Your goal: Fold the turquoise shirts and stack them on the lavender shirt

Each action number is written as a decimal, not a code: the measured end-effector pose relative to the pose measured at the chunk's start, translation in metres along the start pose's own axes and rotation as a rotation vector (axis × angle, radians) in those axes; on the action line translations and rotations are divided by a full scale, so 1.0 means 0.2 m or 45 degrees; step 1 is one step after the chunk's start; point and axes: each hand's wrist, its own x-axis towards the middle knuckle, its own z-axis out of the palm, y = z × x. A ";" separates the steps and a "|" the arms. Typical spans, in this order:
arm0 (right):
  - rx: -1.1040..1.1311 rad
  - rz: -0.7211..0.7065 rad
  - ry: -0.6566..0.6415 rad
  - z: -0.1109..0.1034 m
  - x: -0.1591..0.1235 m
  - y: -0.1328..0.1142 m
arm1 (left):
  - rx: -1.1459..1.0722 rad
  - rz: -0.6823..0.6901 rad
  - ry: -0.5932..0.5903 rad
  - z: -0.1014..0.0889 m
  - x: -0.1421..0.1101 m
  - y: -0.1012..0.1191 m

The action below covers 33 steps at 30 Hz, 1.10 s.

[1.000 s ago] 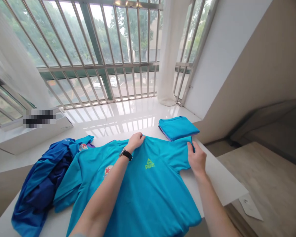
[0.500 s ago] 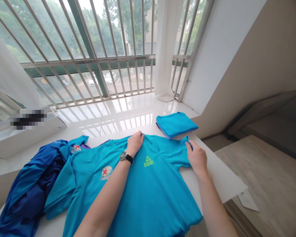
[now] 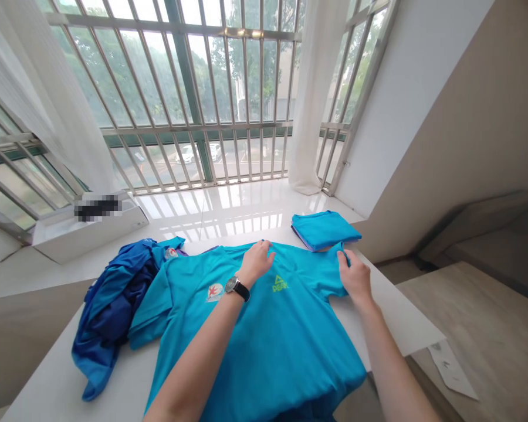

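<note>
Right hand [image 3: 355, 276] is gripping teal shirt [image 3: 264, 334] sleeve [image 3: 323, 271], 2 o'clock; left hand [image 3: 256, 261] is resting at 12, grip unclear. Presumably straightening; next move is calling for even tension.

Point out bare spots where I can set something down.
Bare: the sill between the white box and folded stack; the table's near-left corner, below the blue heap; its right strip, beyond the right forearm. Crowded: mid-table, holding the heap, the teal shirt, left hand and right hand.
</note>
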 end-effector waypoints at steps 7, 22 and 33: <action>0.231 -0.207 -0.408 0.12 -0.10 -0.44 | -0.480 -0.055 -0.259 0.04 -0.06 0.01; 0.065 -0.052 -0.557 -0.17 -0.59 -0.09 | -0.372 -0.109 -0.056 0.13 -0.04 -0.09; -0.180 -0.042 -0.522 -0.17 -0.59 -0.05 | -0.035 0.028 -0.138 0.11 0.09 0.00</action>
